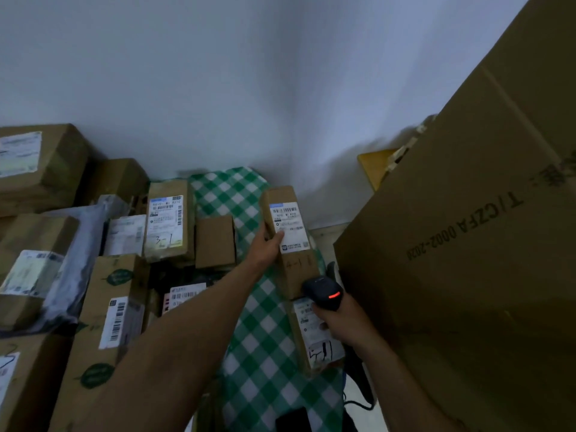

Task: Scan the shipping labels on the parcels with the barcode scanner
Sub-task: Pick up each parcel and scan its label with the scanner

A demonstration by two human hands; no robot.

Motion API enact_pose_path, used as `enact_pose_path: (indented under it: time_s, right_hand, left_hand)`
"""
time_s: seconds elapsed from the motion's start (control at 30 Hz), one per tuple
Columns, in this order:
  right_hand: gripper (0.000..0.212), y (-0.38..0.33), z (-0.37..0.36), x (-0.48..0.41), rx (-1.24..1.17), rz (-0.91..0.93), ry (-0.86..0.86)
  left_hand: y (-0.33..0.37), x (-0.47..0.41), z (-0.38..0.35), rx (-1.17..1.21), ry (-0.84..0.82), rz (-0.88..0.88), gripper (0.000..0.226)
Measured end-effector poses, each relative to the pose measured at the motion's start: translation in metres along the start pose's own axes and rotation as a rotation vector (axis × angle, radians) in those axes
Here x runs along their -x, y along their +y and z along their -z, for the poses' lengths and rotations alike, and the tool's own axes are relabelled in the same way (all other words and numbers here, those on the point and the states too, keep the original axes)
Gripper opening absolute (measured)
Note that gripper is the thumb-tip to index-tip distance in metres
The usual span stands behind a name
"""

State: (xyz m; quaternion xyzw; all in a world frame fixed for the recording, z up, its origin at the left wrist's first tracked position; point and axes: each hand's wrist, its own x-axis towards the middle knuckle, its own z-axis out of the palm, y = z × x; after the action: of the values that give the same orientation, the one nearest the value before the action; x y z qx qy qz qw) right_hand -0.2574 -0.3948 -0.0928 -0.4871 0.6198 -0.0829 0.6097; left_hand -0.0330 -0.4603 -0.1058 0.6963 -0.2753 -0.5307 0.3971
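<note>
Parcels of brown cardboard, stacked and overlapping, fill the left side against a white wall (218,88). Among them we list:
- a tall box pen-marked "3-1" (168,222), with a white printed label
- a small plain box (215,241) just beside it
- a crinkled grey plastic mailer (78,254)
- a long box printed with green leaf marks (106,322)

A large cardboard carton (467,244), matt and stencilled in black, crowds the right side and hides whatever lies behind it. A yellow edge (374,166) shows past its upper corner. A green-and-white checked cloth (265,338) runs down the middle, between the heap and the carton.

Task item: parcel marked "4-1" (296,269), a narrow oblong box at the far end of the cloth, near the wall corner. The left hand (269,241) grips its left edge, with the thumb laid on the white shipping label (288,219) and the fingers wrapped behind. We cannot tell whether the box rests on the cloth or is lifted.

The barcode scanner (324,293) is black with a rounded head and a lit red light, and it overlaps the near end of that parcel. The right hand (338,319) is closed round its handle, and a dark cable (361,385) trails below. Under that hand a second labelled box (311,347) lies on the cloth, its label partly covered.
</note>
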Motion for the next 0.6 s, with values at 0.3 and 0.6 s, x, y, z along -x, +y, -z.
enact_pose_path:
  time_s: [0.3, 0.6]
  right_hand:
    - [0.032, 0.003, -0.004, -0.004, -0.024, 0.042, 0.112]
    - [0.03, -0.005, -0.001, -0.001, -0.003, 0.036, 0.098]
  left_hand:
    - [-0.046, 0.024, -0.021, -0.179, -0.084, -0.031, 0.086]
    - [-0.036, 0.043, -0.024, -0.261, -0.136, -0.065, 0.083]
